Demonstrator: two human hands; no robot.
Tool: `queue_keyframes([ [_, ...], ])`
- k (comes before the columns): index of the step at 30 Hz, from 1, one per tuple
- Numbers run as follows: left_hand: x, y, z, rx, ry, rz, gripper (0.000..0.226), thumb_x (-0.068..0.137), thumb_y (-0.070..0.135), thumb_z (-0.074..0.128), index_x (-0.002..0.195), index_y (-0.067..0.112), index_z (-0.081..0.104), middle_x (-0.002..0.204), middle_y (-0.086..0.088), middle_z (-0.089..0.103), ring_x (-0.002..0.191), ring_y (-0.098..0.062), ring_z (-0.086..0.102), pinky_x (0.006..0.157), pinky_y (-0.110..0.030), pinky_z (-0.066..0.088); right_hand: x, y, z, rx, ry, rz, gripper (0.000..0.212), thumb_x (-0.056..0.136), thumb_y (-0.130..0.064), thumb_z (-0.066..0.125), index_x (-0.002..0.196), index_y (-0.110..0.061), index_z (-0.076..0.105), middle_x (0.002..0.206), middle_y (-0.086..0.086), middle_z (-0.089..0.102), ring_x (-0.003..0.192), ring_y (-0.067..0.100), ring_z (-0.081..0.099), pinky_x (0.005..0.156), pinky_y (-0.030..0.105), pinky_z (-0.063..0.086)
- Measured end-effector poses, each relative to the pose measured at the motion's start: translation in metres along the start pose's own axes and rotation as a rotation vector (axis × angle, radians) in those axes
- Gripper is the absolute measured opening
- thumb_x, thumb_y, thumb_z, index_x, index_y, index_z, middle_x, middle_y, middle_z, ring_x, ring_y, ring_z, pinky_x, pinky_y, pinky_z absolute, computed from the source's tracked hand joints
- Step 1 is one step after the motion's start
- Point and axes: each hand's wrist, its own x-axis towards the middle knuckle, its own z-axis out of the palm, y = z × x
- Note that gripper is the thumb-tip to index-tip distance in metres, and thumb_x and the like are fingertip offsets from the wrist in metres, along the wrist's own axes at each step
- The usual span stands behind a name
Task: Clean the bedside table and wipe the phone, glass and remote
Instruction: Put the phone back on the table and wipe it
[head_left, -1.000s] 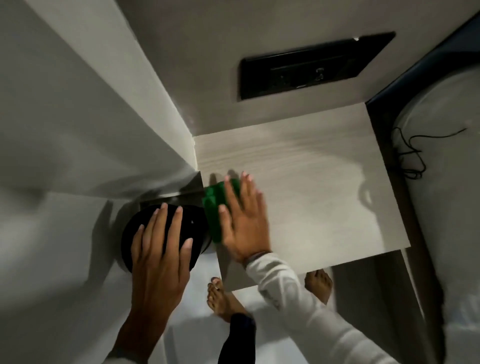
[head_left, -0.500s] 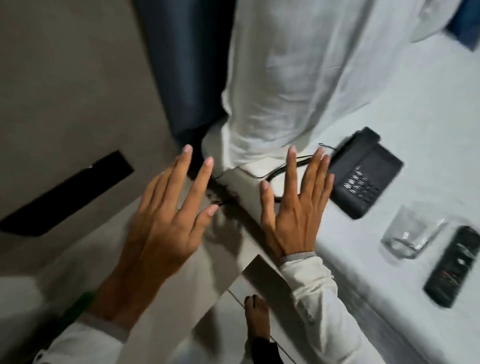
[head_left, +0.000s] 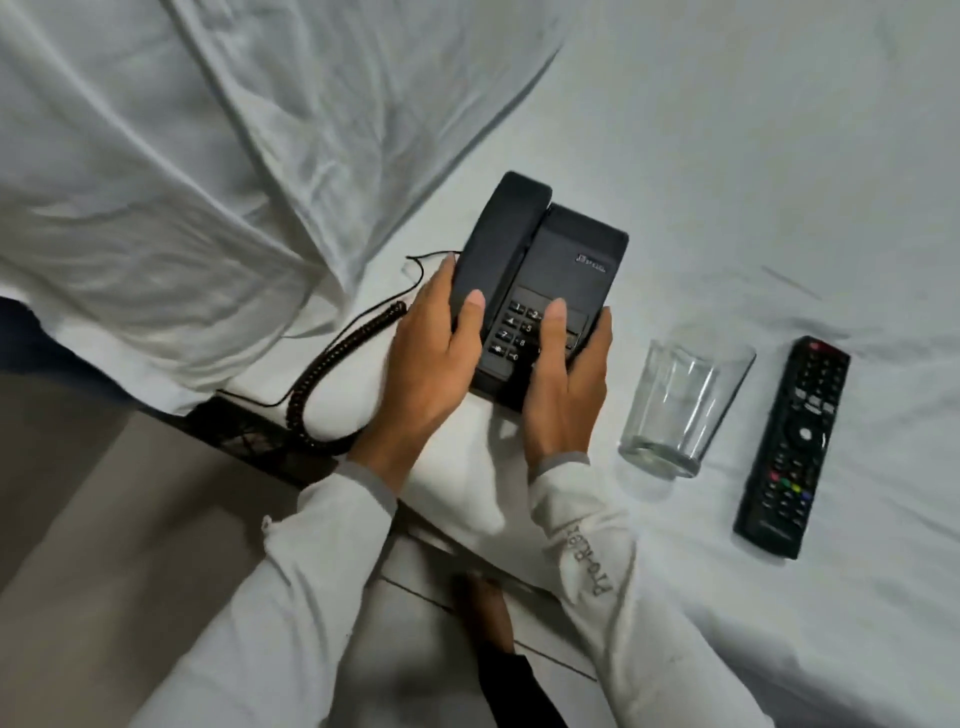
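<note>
a: where's the phone (head_left: 540, 291)?

b: on the white bed sheet (head_left: 779, 156), straight ahead of both hands. black desk set, handset seated on its left side, keypad at the near end.

a: hands?

b: both clamped on the near end. left hand (head_left: 431, 364) wraps the handset side, thumb on top. right hand (head_left: 566, 389) cups the keypad side, thumb lying over the keys. hands close, only the phone between them.

a: long axis?

b: runs away from the person, tilted a bit right at the far end. so the grip is across the short width, at the near end only.

a: which hand is nearer the rest?

b: right. glass (head_left: 680, 405) stands upright just right of it, apart from the phone. remote (head_left: 792, 447) lies beyond the glass, long axis roughly parallel to the phone's.

a: cord?

b: coiled cord (head_left: 332, 358) trails off left past the left wrist toward the bed edge. my guess is any lift goes left and back, and the cord could snag.

a: cloth?

b: none in view.
</note>
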Motion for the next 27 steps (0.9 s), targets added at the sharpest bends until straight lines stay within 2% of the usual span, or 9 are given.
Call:
queue_keyframes([
  [2, -0.002, -0.003, -0.004, -0.089, 0.023, -0.031, 0.042, 0.099, 0.025, 0.048, 0.14, 0.018, 0.055, 0.133, -0.002, 0.068, 0.124, -0.018, 0.063, 0.11, -0.044, 0.048, -0.005, 0.0, 0.005, 0.076, 0.087, 0.007, 0.042, 0.101, -0.037, 0.057, 0.141, -0.024, 0.052, 0.121, -0.019, 0.067, 0.105, -0.014, 0.062, 0.097, 0.013, 0.047],
  [5, -0.016, -0.01, -0.019, -0.138, 0.028, -0.077, 0.043, 0.098, 0.02, 0.053, 0.14, 0.01, 0.056, 0.133, -0.008, 0.068, 0.126, -0.022, 0.062, 0.111, -0.046, 0.047, -0.026, -0.002, 0.01, 0.142, 0.164, 0.014, 0.046, 0.099, -0.037, 0.06, 0.141, -0.019, 0.056, 0.124, -0.015, 0.07, 0.11, -0.004, 0.065, 0.103, 0.024, 0.05],
  [8, -0.053, -0.021, -0.044, -0.162, 0.076, -0.099, 0.048, 0.096, 0.023, 0.053, 0.141, 0.008, 0.054, 0.139, -0.009, 0.064, 0.132, -0.022, 0.058, 0.114, -0.047, 0.044, -0.071, 0.002, 0.014, 0.176, 0.103, -0.073, 0.047, 0.096, -0.034, 0.06, 0.139, -0.015, 0.056, 0.114, -0.032, 0.07, 0.109, -0.016, 0.062, 0.092, 0.007, 0.047],
  [12, -0.132, -0.051, -0.091, -0.21, 0.222, -0.178, 0.048, 0.09, 0.029, 0.057, 0.136, 0.015, 0.057, 0.135, -0.004, 0.065, 0.128, -0.018, 0.06, 0.111, -0.043, 0.047, -0.145, 0.022, 0.018, 0.166, -0.067, -0.158, 0.056, 0.095, -0.037, 0.059, 0.146, -0.014, 0.052, 0.137, -0.01, 0.066, 0.127, 0.003, 0.061, 0.105, 0.024, 0.051],
  [14, -0.174, -0.069, -0.108, -0.279, 0.315, -0.239, 0.041, 0.087, 0.027, 0.063, 0.127, 0.021, 0.061, 0.123, 0.006, 0.07, 0.115, -0.006, 0.065, 0.098, -0.024, 0.053, -0.174, 0.038, 0.017, 0.129, -0.15, -0.173, 0.06, 0.093, -0.041, 0.06, 0.146, -0.014, 0.051, 0.142, -0.007, 0.063, 0.133, 0.011, 0.059, 0.11, 0.036, 0.049],
  [16, -0.214, -0.088, -0.122, -0.365, 0.422, -0.314, 0.034, 0.084, 0.026, 0.072, 0.117, 0.029, 0.063, 0.112, 0.012, 0.073, 0.101, 0.001, 0.069, 0.08, -0.01, 0.053, -0.203, 0.053, 0.021, 0.076, -0.272, -0.19, 0.062, 0.093, -0.044, 0.061, 0.147, -0.014, 0.051, 0.143, -0.007, 0.063, 0.133, 0.014, 0.059, 0.109, 0.035, 0.05],
  [19, -0.259, -0.118, -0.129, -0.474, 0.552, -0.449, 0.033, 0.084, 0.032, 0.073, 0.115, 0.036, 0.062, 0.115, 0.01, 0.073, 0.1, -0.002, 0.071, 0.069, -0.013, 0.057, -0.232, 0.073, 0.029, 0.032, -0.464, -0.188, 0.061, 0.094, -0.047, 0.061, 0.147, -0.02, 0.051, 0.139, -0.008, 0.064, 0.128, 0.014, 0.063, 0.102, 0.026, 0.053],
  [24, -0.296, -0.17, -0.126, -0.513, 0.703, -0.548, 0.036, 0.09, 0.018, 0.07, 0.123, 0.027, 0.06, 0.124, 0.006, 0.07, 0.113, 0.0, 0.066, 0.079, -0.005, 0.052, -0.248, 0.108, 0.059, -0.054, -0.69, -0.158, 0.054, 0.094, -0.048, 0.063, 0.142, -0.026, 0.055, 0.131, -0.011, 0.069, 0.121, 0.011, 0.067, 0.097, 0.021, 0.054],
  [27, -0.297, -0.202, -0.116, -0.52, 0.735, -0.592, 0.035, 0.09, 0.015, 0.072, 0.121, 0.027, 0.06, 0.125, 0.005, 0.07, 0.117, -0.007, 0.066, 0.089, -0.013, 0.055, -0.24, 0.136, 0.074, -0.119, -0.771, -0.1, 0.053, 0.091, -0.052, 0.066, 0.139, -0.03, 0.058, 0.129, -0.014, 0.07, 0.119, 0.01, 0.068, 0.099, 0.032, 0.057],
])
